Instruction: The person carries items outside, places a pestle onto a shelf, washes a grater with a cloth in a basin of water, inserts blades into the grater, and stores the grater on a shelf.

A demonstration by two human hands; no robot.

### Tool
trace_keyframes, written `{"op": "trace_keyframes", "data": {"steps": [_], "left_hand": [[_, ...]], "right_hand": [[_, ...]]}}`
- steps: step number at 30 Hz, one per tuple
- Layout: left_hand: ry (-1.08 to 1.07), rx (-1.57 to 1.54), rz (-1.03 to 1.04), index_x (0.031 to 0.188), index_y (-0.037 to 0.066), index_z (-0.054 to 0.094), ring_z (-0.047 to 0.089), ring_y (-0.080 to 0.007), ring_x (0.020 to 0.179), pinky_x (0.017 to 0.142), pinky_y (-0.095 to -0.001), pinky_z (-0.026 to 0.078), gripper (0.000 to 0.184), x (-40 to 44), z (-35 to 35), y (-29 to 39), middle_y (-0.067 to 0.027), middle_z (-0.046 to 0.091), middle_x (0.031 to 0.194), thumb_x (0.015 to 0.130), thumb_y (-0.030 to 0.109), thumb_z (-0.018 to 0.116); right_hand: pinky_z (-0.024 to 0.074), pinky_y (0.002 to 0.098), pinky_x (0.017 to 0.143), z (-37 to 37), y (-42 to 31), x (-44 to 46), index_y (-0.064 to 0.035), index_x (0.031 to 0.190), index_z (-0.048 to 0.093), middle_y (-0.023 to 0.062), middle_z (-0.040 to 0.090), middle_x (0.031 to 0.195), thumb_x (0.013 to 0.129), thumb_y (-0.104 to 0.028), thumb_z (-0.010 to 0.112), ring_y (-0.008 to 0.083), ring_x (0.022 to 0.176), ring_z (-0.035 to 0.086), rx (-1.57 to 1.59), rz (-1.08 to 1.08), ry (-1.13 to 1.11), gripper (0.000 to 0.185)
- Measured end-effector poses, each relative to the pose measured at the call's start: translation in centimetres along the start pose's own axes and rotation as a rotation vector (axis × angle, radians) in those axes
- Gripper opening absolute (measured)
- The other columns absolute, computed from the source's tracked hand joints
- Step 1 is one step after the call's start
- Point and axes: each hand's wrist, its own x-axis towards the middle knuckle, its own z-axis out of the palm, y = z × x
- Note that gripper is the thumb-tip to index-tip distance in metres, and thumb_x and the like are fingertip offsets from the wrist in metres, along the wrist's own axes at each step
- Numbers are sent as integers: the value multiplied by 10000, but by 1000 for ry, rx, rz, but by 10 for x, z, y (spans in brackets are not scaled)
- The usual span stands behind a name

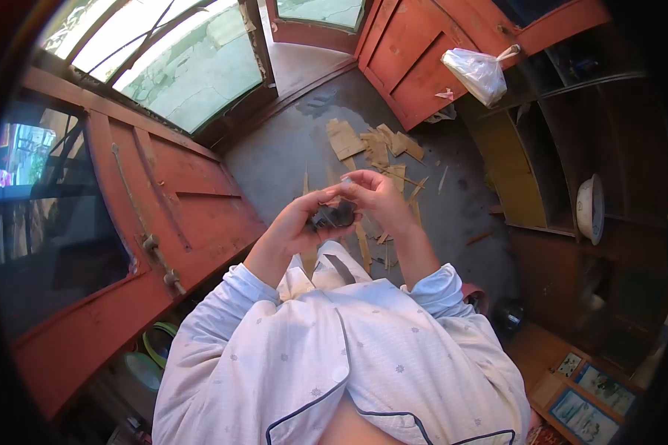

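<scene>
A grey floor (282,159) spreads out before the person, lit from glass-paned openings at the far side. A large red door panel (208,185) with a dark pane and a metal bolt stands on the person's left; another red door (416,59) stands ahead and to the right. A dark wooden cabinet (571,148) with open shelves fills the right side. The person wears a pale, small-patterned shirt (378,334) with navy piping, sleeves pushed up the forearms. Torn cardboard pieces (344,139) lie scattered on the floor beyond the hands. A knotted white plastic bag (482,78) hangs near the cabinet's top, and an enamel bowl (590,209) rests tilted on edge beside the shelves. The left hand (304,220) is curled around a small dark object (338,215), held in front of the body above the lap. The right hand (376,194) is close over it, fingers bent and drawn together; I cannot tell whether it grips anything. The object's details are too shadowed to make out.
</scene>
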Motion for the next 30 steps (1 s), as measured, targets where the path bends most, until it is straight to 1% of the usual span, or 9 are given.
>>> {"op": "trace_keyframes", "data": {"steps": [5,8,11,14,16,19,20,24,30], "left_hand": [[-54,-39,42,1266,43,439,553,-334,1062,922,-462,461,401,49,23,60,-181,553,1138,898,200,481],[-83,-70,34,1282,45,426,554,-338,1061,927,-465,456,416,79,27,104,-180,552,1145,899,199,477],[-111,-49,-9,1289,44,423,555,-341,1059,926,-469,453,422,109,36,155,-179,550,1153,898,196,477],[-170,29,-57,1292,40,420,553,-346,1063,920,-473,453,430,147,35,219,-178,548,1163,898,201,481],[-188,82,-93,1296,37,415,550,-350,1070,916,-475,452,439,170,38,260,-180,548,1168,899,211,485],[-87,150,-154,1309,34,397,548,-354,1079,920,-479,449,458,197,48,320,-185,550,1168,903,228,481],[-132,118,-179,1329,38,379,548,-357,1082,919,-480,452,474,206,45,335,-191,551,1163,904,226,475],[-176,30,-225,1356,43,349,556,-354,1061,893,-460,481,516,232,54,386,-209,549,1151,896,238,478],[-132,27,-163,1308,14,401,547,-330,1063,902,-446,478,475,274,68,442,-201,547,1145,907,260,464]], "right_hand": [[511,238,699,-31,-47,63,-19,1078,547,60,616,955,845,-101,631,131,846,618,93,-147,16,261],[514,245,721,-38,-68,104,-30,1086,545,71,616,982,843,-67,623,138,868,620,169,-84,-9,258],[500,229,715,-42,-90,156,-26,1098,536,51,602,959,830,-54,634,110,832,605,238,-117,-81,287],[484,206,673,-49,-120,213,-21,1103,525,27,573,921,810,-30,646,78,785,574,-57,-219,-40,317],[477,213,667,-48,-142,250,-10,1066,535,30,573,902,799,6,617,85,781,571,-32,-209,0,280],[476,213,659,-44,-172,296,-7,1026,542,30,571,892,789,26,602,84,765,570,-77,-205,90,246],[477,212,657,-40,-177,307,-9,1015,543,29,570,891,787,27,602,82,758,570,-88,-215,136,238],[482,227,706,-47,-199,354,-9,1018,552,32,570,887,773,16,619,85,806,566,-260,-409,333,255],[474,223,718,-64,-254,407,-10,1013,574,36,584,925,760,0,662,76,841,554,-361,-438,286,267]]}}
